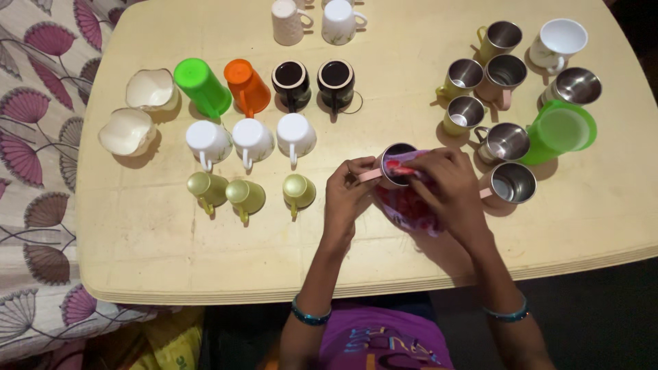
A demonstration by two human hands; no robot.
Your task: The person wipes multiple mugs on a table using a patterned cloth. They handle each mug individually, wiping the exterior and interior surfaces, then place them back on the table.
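Observation:
My left hand (348,192) grips a steel-lined pink mug (392,162) by its pink handle, low over the cream table (171,240). My right hand (449,188) presses a red and purple cloth (406,205) into the mug's mouth; the cloth hangs down beneath both hands. Nearest on the right stands another pink steel mug (513,183). To the left sit upturned gold mugs (299,190).
Rows of upturned mugs fill the left: white (252,139), gold (245,196), green (201,85), orange (247,86), two dark ones (291,81). Two white bowls (127,131) lie at far left. Upright steel mugs (504,140) and a green cup (561,130) cluster right. Patterned fabric (34,137) borders the table.

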